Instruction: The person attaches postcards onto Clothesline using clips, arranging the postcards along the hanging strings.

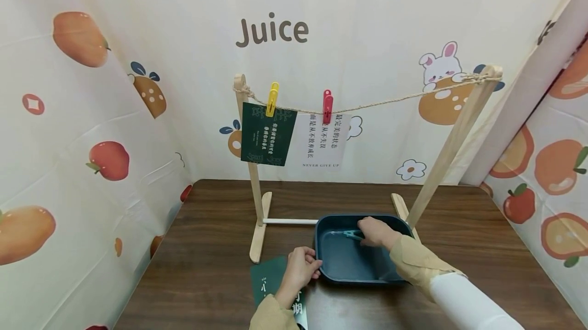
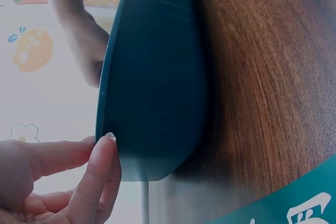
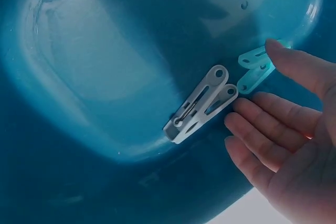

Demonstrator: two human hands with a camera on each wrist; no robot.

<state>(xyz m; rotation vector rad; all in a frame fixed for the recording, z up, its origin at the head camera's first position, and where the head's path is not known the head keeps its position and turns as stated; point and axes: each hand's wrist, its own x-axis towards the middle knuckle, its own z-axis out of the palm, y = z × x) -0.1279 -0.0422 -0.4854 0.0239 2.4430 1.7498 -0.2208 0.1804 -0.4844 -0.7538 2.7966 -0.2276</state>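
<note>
My left hand [image 1: 301,271] pinches the left rim of a dark blue plastic basin [image 1: 363,283], thumb and fingertips on its edge. Inside the basin, my right hand [image 1: 375,232] reaches toward a teal clothespin [image 3: 254,72]. Its thumb overlaps the clothespin and the loosely extended fingers lie just beside it; whether they touch is unclear. Left of those fingertips, a grey clothespin [image 3: 202,103] lies in the basin, visible in the right wrist view. A dark green card [image 1: 268,275] with white characters lies partly under my left forearm.
Behind the basin stands a wooden frame [image 1: 447,154] with a string [image 1: 390,101] across it. From the string hang a green card [image 1: 266,138] under a yellow clothespin [image 1: 272,99] and a white card [image 1: 321,146] under a red clothespin [image 1: 327,107]. Brown tabletop [image 1: 184,269] surrounds everything.
</note>
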